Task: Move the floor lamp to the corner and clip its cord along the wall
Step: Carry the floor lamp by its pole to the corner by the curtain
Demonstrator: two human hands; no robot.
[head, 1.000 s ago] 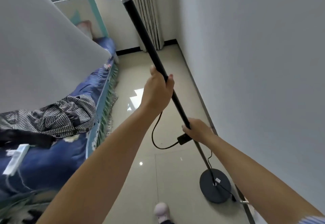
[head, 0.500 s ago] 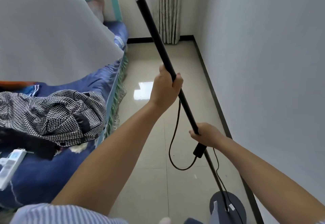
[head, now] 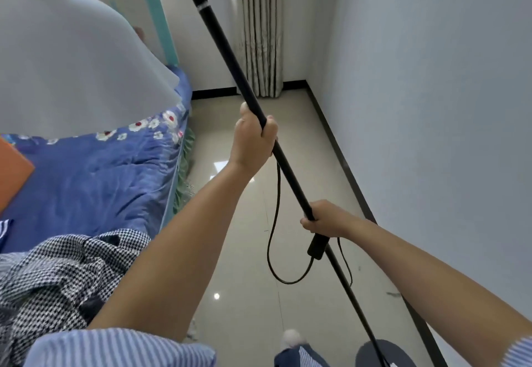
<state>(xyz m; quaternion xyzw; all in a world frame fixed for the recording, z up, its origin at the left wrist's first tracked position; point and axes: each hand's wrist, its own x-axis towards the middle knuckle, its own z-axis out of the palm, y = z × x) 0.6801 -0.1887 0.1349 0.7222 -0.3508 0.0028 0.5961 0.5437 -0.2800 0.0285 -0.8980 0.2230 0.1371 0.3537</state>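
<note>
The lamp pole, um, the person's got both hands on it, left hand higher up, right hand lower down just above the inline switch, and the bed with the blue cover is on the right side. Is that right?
Not quite. In the head view the bed with the blue cover is on the left side, not the right; the plain wall is on the right. The rest holds: the left hand grips the lamp pole higher up, and the right hand lower down, just above the inline switch.

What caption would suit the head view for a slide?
Both hands, left hand above right hand, grip the tilted lamp pole beside the bed, cord dangling.
</note>
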